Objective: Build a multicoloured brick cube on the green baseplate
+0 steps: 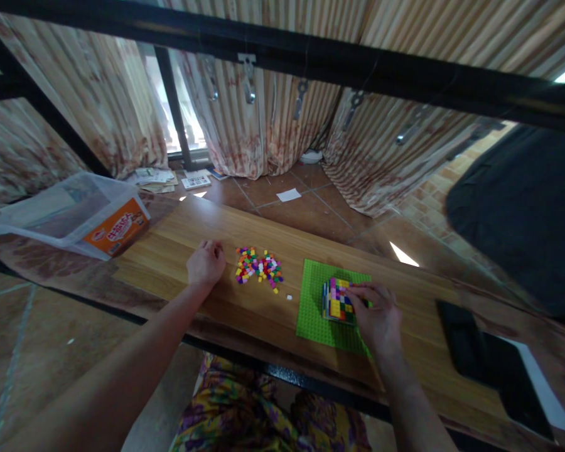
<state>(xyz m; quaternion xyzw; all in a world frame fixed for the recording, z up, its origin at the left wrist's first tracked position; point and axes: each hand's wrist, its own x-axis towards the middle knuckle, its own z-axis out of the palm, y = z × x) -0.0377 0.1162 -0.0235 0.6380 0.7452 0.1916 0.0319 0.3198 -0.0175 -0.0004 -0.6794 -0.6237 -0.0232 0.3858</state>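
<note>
A green studded baseplate (308, 314) lies on the wooden board, bearing a small block built of many-coloured toy bricks (337, 301). My right hand (379, 314) reaches over the block's right side, thumb and fingers drawn together at its top. Anything pinched between those fingertips is hidden. Left of the baseplate, loose small bricks (258, 267) are spread in a pile, with a single white brick (289, 297) lying apart. My left hand (206, 262) rests on the board just left of the pile, its fingers curled closed; what is inside them, if anything, cannot be seen.
A clear plastic bin (66, 220) with an orange label stands at the left end. Dark flat objects (471, 345) and a white sheet (541, 376) lie on the right. A black bar (282, 56) with hanging metal clips crosses in front of the curtains (245, 132).
</note>
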